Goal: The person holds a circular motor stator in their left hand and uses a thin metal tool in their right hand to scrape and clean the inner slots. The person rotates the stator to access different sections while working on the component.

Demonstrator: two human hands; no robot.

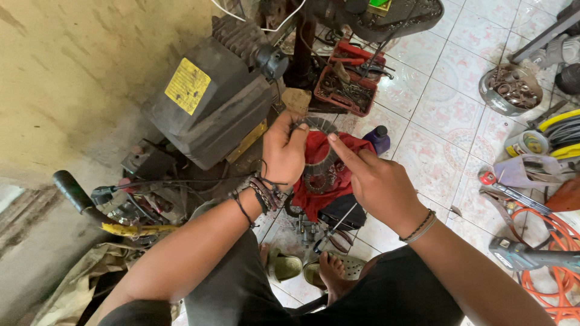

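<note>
The left hand (284,152) pinched a thin grey curved gasket (319,124) above the red cloth (326,175); the right hand (377,181) touched its edge with one fingertip, gripping nothing; it looked light, floppy, tearable, best held by its edges
</note>
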